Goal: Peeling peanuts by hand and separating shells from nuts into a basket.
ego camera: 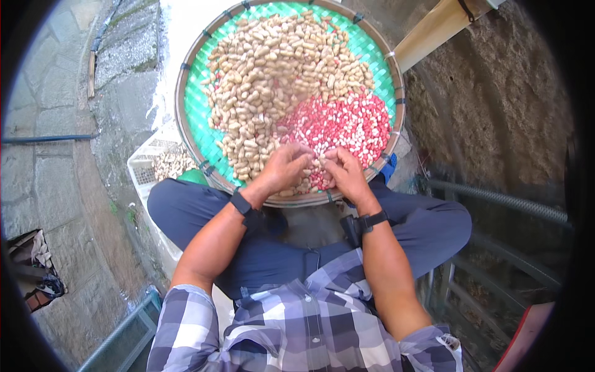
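Observation:
A round bamboo-rimmed tray with a green woven base lies before me, its near edge above my lap. Unshelled peanuts cover much of its far and left parts. Red and whitish peanut kernels are heaped at the right and run down to the near edge. Over this near part, my left hand has its fingers curled, thumb towards the right. My right hand faces it closely, thumb and fingers bent together. Something small and pale shows between the fingertips; which hand grips it is unclear.
A white plastic crate with empty-looking peanut shells stands left of the tray, beside my knee. Stone paving stretches away on the left. Metal railings run along the right, near a rough brown surface.

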{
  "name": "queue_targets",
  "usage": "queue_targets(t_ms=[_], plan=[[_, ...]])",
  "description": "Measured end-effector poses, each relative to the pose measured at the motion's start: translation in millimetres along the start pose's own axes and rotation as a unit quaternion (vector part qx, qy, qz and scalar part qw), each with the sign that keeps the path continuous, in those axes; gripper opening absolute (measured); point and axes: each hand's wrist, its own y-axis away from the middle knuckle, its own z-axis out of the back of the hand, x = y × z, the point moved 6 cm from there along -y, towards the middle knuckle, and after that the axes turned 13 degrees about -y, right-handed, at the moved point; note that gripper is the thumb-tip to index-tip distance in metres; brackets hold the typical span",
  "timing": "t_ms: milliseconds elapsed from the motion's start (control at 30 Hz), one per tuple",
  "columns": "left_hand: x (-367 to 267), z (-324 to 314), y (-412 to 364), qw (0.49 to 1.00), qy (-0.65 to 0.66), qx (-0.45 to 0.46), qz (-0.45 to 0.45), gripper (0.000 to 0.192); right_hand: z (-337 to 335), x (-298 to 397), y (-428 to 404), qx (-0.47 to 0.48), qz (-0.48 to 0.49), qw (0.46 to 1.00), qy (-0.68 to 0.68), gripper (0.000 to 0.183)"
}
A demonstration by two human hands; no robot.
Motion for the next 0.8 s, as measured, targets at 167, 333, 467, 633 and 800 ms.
queue_targets(t_ms=[167, 333, 467, 633, 800], plan=[[13.2, -7.7, -0.8, 0.997, 0.038, 0.033, 0.055, 0.023, -5.7, -8.4, 0.3, -0.016, -0.030, 0.996, -0.081, 0.014], [5.9, -11.6, 7.4, 1.000, 0.016, 0.023, 0.003, 0.028, -13.1, 5.6, 4.6, -0.022, 0.101, 0.992, 0.074, 0.009], [-3.3, 2.5, 11.3, 0.990, -0.049, -0.101, -0.091, 0.027, -21.3, 12.9, 2.0, -0.068, 0.150, 0.984, 0.074, 0.006], [5.7, -9.1, 9.1, 0.968, 0.214, 0.065, 0.117, 0.034, -46.4, 51.3, 16.1, 0.019, 0.231, 0.953, 0.197, 0.013], [-5.1, -5.3, 10.4, 0.976, 0.195, 0.077, 0.057, 0.031, -38.2, 43.6, 10.7, 0.024, 0.121, 0.992, 0.033, 0.029]])
